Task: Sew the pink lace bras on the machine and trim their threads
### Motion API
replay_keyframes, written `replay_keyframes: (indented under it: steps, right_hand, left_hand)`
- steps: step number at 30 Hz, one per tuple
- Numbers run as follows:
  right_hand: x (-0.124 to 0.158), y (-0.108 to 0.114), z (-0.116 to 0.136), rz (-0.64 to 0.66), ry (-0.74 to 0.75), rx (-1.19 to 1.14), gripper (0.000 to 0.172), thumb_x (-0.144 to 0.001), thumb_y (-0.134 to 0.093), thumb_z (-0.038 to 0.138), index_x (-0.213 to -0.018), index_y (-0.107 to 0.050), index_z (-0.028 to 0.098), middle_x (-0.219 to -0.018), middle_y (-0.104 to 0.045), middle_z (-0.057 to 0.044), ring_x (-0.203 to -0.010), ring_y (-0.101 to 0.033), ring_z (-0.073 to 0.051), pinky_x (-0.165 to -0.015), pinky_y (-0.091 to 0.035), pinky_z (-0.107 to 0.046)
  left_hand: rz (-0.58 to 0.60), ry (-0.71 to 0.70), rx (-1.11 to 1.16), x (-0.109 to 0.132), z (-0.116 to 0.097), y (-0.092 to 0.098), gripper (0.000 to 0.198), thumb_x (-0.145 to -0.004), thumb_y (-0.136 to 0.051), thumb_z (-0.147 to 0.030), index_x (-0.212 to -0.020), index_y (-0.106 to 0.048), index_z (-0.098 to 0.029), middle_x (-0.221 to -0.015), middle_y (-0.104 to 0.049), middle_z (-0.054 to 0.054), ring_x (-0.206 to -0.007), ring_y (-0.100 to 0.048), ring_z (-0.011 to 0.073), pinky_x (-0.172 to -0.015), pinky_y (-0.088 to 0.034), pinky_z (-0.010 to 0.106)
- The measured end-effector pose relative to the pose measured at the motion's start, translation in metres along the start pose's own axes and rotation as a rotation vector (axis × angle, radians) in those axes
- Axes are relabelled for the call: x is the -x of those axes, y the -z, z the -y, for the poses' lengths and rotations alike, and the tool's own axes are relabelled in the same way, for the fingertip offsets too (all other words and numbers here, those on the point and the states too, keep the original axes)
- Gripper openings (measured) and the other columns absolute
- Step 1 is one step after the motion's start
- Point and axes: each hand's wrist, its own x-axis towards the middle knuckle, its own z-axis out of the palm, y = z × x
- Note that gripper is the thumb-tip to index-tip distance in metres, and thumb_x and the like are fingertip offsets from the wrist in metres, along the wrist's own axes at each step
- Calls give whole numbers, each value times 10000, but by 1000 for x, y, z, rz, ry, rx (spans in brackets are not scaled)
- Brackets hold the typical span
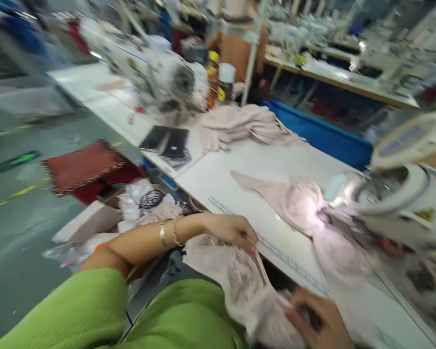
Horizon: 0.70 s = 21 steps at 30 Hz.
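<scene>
A pale pink bra with lace on its cup lies across my lap, at the table's front edge. My left hand is closed, pinching the bra's upper edge between thumb and fingers. Farther along the same bra, my right hand is blurred, its fingers curled at the fabric. Something dark shows within those fingers, too smeared to name. On the white table, a second pale pink bra passes under the lit needle area of a sewing machine.
A heap of pale pink pieces lies at the table's back, near a blue bin. Another sewing machine, a black phone-like object and spray cans stand beyond. Left below are a red-cushioned stool and a box with bags.
</scene>
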Motion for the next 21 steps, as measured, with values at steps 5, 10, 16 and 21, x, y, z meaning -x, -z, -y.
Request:
replay_keyframes:
  steps: [5,10,16,21]
  right_hand:
    - [-3,0,-8,22,8,-449,581,-843,-586,737,-617,-540,204,-621,-544,-12,-574,-491,-151,-540,-362,-272]
    - [-5,-15,-22,-77,-93,-812,596,-805,-696,675,-555,-410,216,-535,-405,37,-529,-357,-123,-515,-277,-271]
    - [-7,-22,-27,-13,-113,-1111,664,-732,-760,674,-525,-303,239,-450,-262,92,-413,-214,-77,-430,-230,-245]
    - [-8,-21,-26,23,-53,-1162,616,-751,-773,619,-516,-353,234,-434,-319,82,-389,-236,-78,-429,-250,-250]
  left_hand:
    - [-225,142,598,-9,32,-26,455,-742,-810,-440,-545,-534,-136,-515,-435,-50,-475,-356,59,-470,-317,180]
    - [-288,137,915,-18,47,-46,493,-677,-860,-393,-522,-456,-156,-439,-402,-58,-387,-342,50,-392,-288,175]
    - [-247,136,934,-19,49,-52,573,-666,-869,-464,-510,-406,-166,-411,-329,-74,-349,-273,26,-363,-227,157]
    - [-231,133,948,-21,48,-56,568,-689,-854,-456,-516,-395,-170,-412,-322,-72,-349,-270,28,-365,-235,156]
